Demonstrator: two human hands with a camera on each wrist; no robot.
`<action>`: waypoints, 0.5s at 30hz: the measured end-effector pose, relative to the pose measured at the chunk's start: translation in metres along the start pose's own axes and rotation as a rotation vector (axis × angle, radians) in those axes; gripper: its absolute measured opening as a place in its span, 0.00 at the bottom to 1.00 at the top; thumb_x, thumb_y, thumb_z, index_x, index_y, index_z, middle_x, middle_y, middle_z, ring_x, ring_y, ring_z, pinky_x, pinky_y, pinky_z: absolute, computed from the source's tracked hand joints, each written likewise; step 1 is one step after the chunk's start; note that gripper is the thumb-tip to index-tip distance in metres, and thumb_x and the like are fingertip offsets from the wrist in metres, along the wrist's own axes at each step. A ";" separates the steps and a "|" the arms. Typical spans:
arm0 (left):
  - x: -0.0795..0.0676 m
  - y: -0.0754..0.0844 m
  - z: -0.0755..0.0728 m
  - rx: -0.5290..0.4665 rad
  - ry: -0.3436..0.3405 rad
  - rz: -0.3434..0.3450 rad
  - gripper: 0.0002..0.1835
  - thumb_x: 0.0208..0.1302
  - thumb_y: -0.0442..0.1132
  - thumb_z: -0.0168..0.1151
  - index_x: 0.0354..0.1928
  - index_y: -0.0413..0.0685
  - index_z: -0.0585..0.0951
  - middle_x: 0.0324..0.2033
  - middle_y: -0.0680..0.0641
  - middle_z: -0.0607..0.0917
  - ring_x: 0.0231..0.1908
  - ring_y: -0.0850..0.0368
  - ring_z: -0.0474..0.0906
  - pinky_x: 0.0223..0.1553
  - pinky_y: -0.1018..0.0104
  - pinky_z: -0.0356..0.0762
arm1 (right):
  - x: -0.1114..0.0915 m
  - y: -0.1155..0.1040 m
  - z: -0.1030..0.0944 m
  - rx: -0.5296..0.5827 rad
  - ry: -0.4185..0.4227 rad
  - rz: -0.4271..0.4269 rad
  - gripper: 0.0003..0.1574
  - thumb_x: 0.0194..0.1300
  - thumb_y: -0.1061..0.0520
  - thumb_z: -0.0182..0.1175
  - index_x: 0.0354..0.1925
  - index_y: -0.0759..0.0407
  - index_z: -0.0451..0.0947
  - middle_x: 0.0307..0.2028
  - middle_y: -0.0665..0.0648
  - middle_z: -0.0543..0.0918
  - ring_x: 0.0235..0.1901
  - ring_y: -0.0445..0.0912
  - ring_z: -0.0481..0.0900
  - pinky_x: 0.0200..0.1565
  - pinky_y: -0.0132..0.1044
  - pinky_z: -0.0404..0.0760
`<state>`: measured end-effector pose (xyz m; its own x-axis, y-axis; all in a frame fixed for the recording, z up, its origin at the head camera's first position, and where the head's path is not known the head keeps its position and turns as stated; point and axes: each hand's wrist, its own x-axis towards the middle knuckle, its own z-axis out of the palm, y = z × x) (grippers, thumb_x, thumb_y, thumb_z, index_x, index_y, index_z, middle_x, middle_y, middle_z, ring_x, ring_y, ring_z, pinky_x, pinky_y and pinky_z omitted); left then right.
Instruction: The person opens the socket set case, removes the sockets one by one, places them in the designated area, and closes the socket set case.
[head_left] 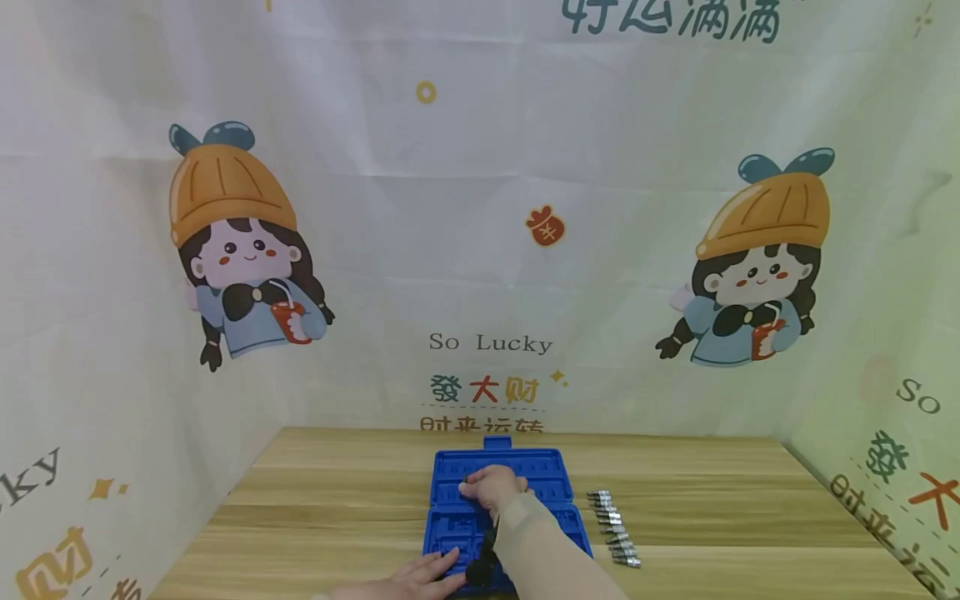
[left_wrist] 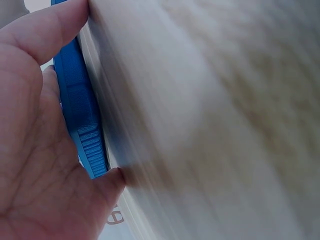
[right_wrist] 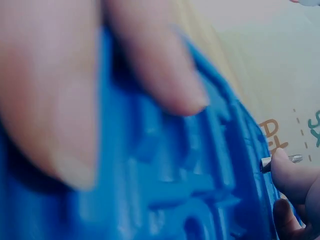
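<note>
A blue plastic case [head_left: 562, 492] lies opened flat on the table, its moulded slots facing up. Above its far half, my right hand [head_left: 493, 486] pinches a small silver bit socket [right_wrist: 266, 165] between thumb and finger; the right wrist view has that hand [right_wrist: 297, 185] at its right edge. My left hand [head_left: 420, 575] rests on the near left edge of the case with its fingers extended. In the left wrist view this hand [left_wrist: 40, 145] lies against the case's side [left_wrist: 80, 100]. Its blurred fingers [right_wrist: 50, 100] loom large in the right wrist view.
Right of the case, several silver bit sockets [head_left: 615, 529] lie in a column on the wooden table [head_left: 712, 508]. A printed cloth [head_left: 480, 275] hangs behind the table and along both sides. A black wrist camera [head_left: 480, 571] sits over the near half of the case.
</note>
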<state>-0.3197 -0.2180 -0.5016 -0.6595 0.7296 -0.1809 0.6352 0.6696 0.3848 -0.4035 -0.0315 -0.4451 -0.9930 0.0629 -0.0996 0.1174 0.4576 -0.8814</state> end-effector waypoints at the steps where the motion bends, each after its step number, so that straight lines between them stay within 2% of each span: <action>1: -0.001 0.003 -0.002 -0.014 -0.010 -0.022 0.32 0.71 0.61 0.45 0.74 0.69 0.55 0.75 0.55 0.50 0.73 0.50 0.47 0.66 0.50 0.56 | 0.001 0.000 -0.001 0.010 -0.004 -0.005 0.06 0.53 0.55 0.73 0.29 0.53 0.85 0.60 0.76 0.65 0.66 0.76 0.44 0.62 0.69 0.47; 5: -0.004 0.014 -0.009 -0.038 -0.029 -0.044 0.32 0.71 0.62 0.44 0.74 0.73 0.53 0.75 0.52 0.51 0.72 0.46 0.47 0.65 0.45 0.57 | 0.006 0.003 -0.004 0.028 -0.049 -0.056 0.08 0.55 0.54 0.72 0.35 0.55 0.85 0.52 0.67 0.75 0.64 0.72 0.51 0.62 0.67 0.50; 9: -0.004 0.014 -0.008 -0.047 -0.028 -0.030 0.32 0.71 0.63 0.44 0.74 0.76 0.51 0.75 0.52 0.51 0.72 0.45 0.47 0.64 0.43 0.58 | 0.008 0.006 -0.011 0.107 -0.148 -0.122 0.14 0.59 0.57 0.68 0.42 0.63 0.83 0.49 0.63 0.79 0.59 0.66 0.66 0.59 0.62 0.63; 12: -0.002 0.007 -0.004 -0.058 -0.036 -0.017 0.33 0.70 0.62 0.45 0.74 0.75 0.51 0.75 0.52 0.50 0.73 0.45 0.47 0.64 0.42 0.58 | 0.006 0.008 -0.021 0.147 -0.210 -0.158 0.17 0.61 0.58 0.67 0.46 0.66 0.81 0.50 0.63 0.81 0.55 0.63 0.73 0.56 0.59 0.69; 15: 0.004 -0.007 0.003 -0.041 -0.038 0.003 0.33 0.70 0.62 0.46 0.74 0.75 0.51 0.75 0.53 0.50 0.73 0.46 0.47 0.64 0.44 0.59 | 0.001 0.007 -0.036 0.112 -0.238 -0.195 0.17 0.62 0.56 0.66 0.47 0.65 0.80 0.50 0.62 0.80 0.55 0.62 0.73 0.55 0.59 0.69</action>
<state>-0.3256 -0.2189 -0.5077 -0.6414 0.7368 -0.2139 0.6197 0.6619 0.4217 -0.4033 0.0036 -0.4351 -0.9728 -0.2310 -0.0177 -0.0635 0.3391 -0.9386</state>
